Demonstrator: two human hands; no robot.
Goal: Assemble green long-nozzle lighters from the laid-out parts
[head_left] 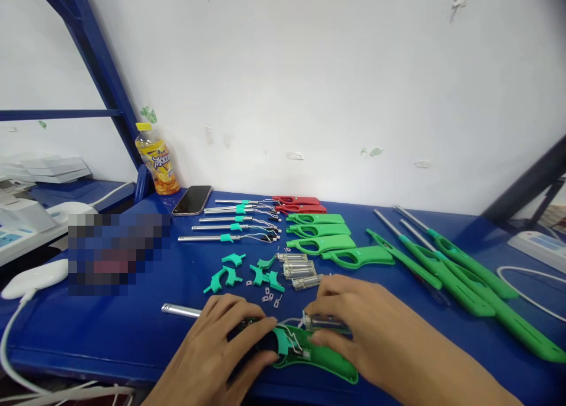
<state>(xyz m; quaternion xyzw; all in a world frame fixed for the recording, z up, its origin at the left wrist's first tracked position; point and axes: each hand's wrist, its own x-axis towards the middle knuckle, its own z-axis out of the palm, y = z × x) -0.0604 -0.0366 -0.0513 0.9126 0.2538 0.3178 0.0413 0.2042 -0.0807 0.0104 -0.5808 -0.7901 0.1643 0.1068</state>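
Observation:
A green lighter shell half (318,356) lies open at the near edge of the blue table (132,329), with a silver tube (180,310) sticking out to its left and white wires inside. My left hand (225,347) presses down on the shell's left end, fingers curled over it. My right hand (354,323) pinches a small clear gas cylinder (322,321) at the shell's upper edge. Beyond the hands lie loose teal trigger pieces (230,274), small metal clips (269,296) and several spare gas cylinders (299,269).
Metal tubes with wires (230,220), red shells (298,204) and green shell halves (325,241) lie in rows mid-table. Assembled green lighters (460,270) lie at the right. A phone (193,200) and a juice bottle (157,158) stand by the wall. White cables (13,335) run at left.

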